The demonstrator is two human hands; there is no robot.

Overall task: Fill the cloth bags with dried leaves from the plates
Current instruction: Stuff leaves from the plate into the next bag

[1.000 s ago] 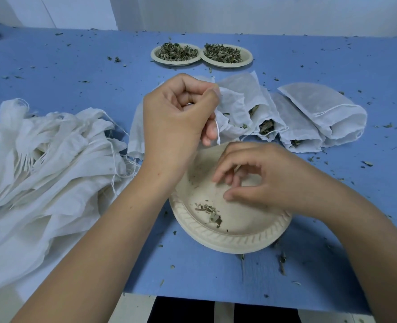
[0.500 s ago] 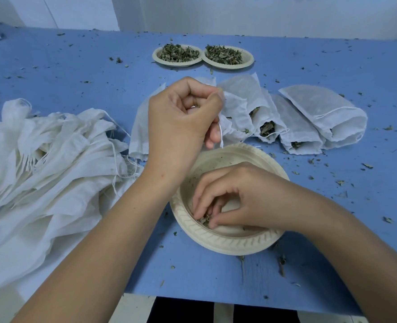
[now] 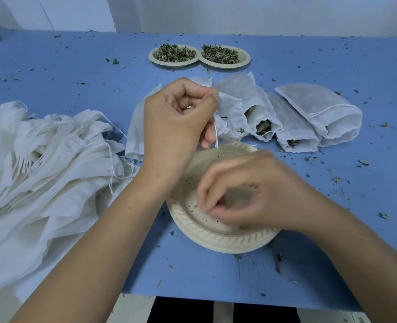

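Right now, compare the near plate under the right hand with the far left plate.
The near plate holds only a few crumbs; the far left plate is heaped with dried leaves. The near plate lies by the near edge of the table, partly covered by the right hand; the far left plate sits far back, untouched, beside another full plate. Both are round and beige.

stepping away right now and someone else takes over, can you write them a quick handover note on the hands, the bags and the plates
Left hand grips a bag and its string, just behind the near plate.
Right hand is over that plate, fingertips pinched; too blurred to tell if it holds leaves.
Done: a row of filled bags lies to the right; the near plate holds only crumbs.
Left: two full plates at the back, and a pile of empty bags on the left.
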